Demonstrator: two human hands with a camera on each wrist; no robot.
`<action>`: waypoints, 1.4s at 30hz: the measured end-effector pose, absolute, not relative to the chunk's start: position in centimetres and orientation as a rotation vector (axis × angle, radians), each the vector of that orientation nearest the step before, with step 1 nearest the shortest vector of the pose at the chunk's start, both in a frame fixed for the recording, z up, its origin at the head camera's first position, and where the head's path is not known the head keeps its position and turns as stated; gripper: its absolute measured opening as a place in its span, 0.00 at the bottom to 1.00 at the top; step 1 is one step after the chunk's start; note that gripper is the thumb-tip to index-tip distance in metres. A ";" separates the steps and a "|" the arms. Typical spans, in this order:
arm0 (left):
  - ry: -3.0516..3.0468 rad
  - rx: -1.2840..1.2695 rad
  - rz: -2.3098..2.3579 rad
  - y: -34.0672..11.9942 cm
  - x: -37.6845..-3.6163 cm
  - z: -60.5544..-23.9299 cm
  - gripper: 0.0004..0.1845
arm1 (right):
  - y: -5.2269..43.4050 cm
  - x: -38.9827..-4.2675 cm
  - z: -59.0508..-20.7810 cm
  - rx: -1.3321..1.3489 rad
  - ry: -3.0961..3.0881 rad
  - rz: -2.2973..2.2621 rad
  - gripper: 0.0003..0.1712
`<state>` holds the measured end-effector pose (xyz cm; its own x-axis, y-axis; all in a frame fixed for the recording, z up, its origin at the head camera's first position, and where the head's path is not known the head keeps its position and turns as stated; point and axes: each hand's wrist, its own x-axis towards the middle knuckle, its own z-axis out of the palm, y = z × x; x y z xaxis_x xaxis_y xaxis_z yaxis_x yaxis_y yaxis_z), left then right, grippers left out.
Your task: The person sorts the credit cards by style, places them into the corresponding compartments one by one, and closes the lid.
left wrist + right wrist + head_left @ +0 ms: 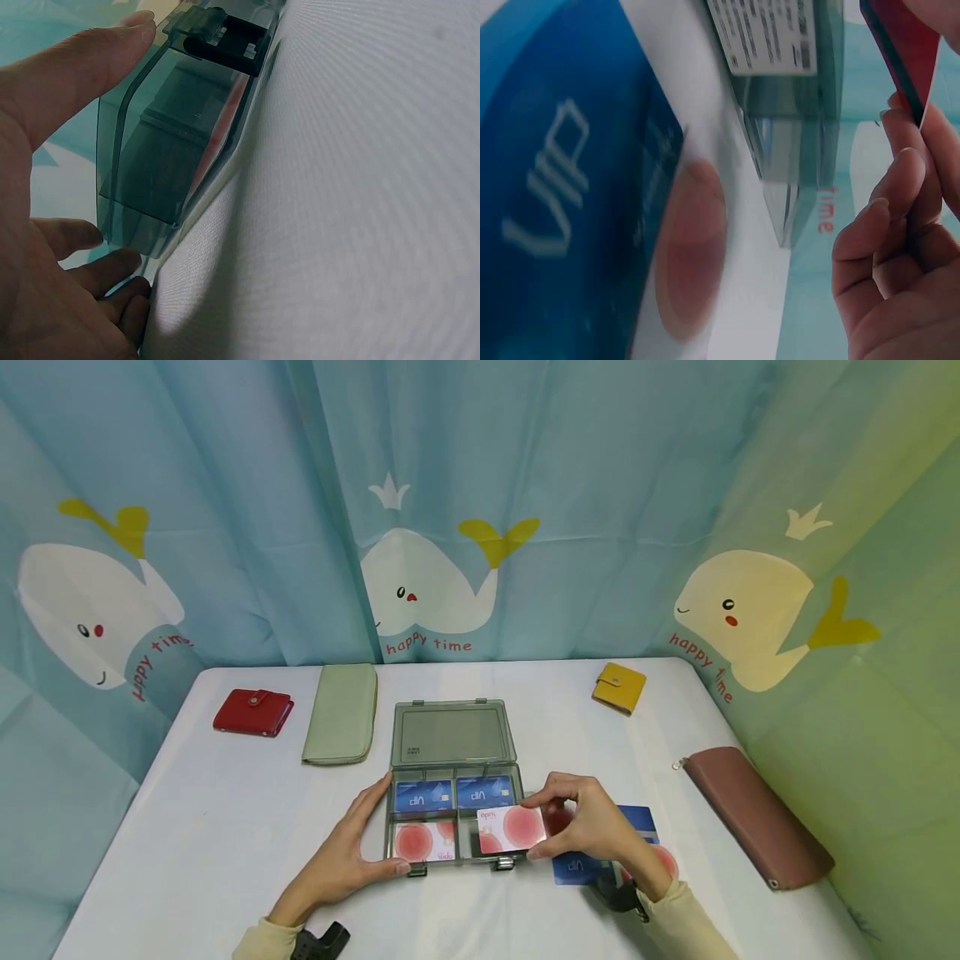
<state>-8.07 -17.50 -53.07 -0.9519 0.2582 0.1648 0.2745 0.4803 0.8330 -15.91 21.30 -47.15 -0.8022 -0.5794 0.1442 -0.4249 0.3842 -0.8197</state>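
LH (pixel 341 856): fingers straight, resting agst. box (pixel 452 735). RH (pixel 588 817) pinches pink-circle card (pixel 512 829) over near-side compt. (pixel 467 841) just L of RH. Step (judged): loading box. Next prob. needs card lowered flat betw. walls, then let go. More cards (pixel 576 869) under RH/wrist.

Back left: small red rectangular leather-look wallet (pixel 253 712) with snap strap, lying flat.
Beside it: long pale-green leather-look wallet (pixel 340 714), apart from the red one.
Back right: small mustard-yellow squarish wallet (pixel 619 688) with strap, set askew.
Right edge: long brown leather-look wallet (pixel 759 817), slantwise.
Tabletop: white cloth (pixel 225 827).
Backdrop: blue-green fabric curtain (pixel 600 443), printed white whales (pixel 427 585), red "happy time" lettering (pixel 429 645).
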 end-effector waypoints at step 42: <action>-2.687 -0.470 -1.512 -17.4 -8.0 -52.8 0.65 | 19.1 -15.9 -47.1 -1.026 2.465 -1.194 0.36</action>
